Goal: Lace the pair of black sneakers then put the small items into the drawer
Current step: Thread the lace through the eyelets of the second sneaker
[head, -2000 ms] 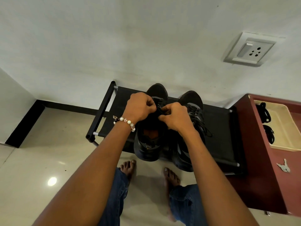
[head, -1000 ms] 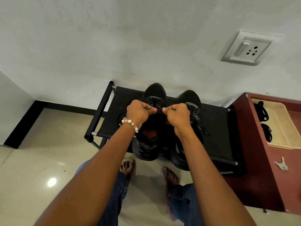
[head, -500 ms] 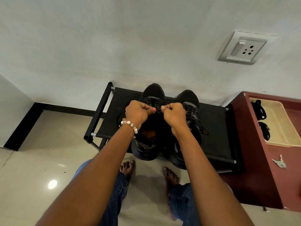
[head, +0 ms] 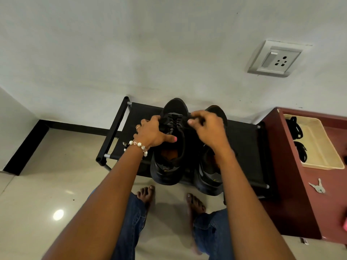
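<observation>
Two black sneakers stand side by side on a low black shoe rack (head: 244, 147). My left hand (head: 152, 134) grips the left sneaker (head: 169, 166) at its left side, with the thumb laid across the tongue below the crossed laces (head: 173, 119). My right hand (head: 208, 128) hovers over the toe end of the right sneaker (head: 210, 177). It is blurred, its fingers curled and pinching what looks like a black lace end beside the left sneaker's laces. A bead bracelet sits on my left wrist.
A maroon cabinet (head: 281, 166) stands right of the rack. On its top lie a cream tray (head: 319, 147) holding two black bundles (head: 296, 128) and a small set of keys (head: 318, 186). A wall socket (head: 276, 59) is above. My bare feet stand on the tiled floor.
Both hands pinched laces together over the left sneaker. Now my left hand has dropped onto the sneaker's side and grips it, and my right hand has moved right and up.
</observation>
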{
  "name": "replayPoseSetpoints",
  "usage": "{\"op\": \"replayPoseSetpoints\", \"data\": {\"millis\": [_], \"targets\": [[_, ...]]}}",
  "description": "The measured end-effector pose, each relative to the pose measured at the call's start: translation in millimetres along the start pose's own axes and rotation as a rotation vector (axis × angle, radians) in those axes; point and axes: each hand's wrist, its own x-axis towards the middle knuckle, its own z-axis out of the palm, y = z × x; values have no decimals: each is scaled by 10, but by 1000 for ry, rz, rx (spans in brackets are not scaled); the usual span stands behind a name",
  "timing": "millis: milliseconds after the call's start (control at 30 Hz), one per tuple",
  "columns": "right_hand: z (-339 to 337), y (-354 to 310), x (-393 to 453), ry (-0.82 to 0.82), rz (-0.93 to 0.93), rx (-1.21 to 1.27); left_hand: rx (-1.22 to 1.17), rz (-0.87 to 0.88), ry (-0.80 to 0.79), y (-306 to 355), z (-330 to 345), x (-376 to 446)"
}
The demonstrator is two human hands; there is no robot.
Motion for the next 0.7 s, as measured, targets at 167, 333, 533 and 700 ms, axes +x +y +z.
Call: {"op": "replayPoseSetpoints", "data": {"millis": [167,333,533,700], "targets": [[144,-48,-20,-130,24,-154,13,8,-38,-29,-15,31],[-148,-7,14,231,258,999,-35,8,-68,-53,-43,53],[-214,22,-6,245,363,1396,-88,-9,-113,-70,-48,79],[67,40,13,-139,65,34,-139,-10,-126,-84,-51,64]]}}
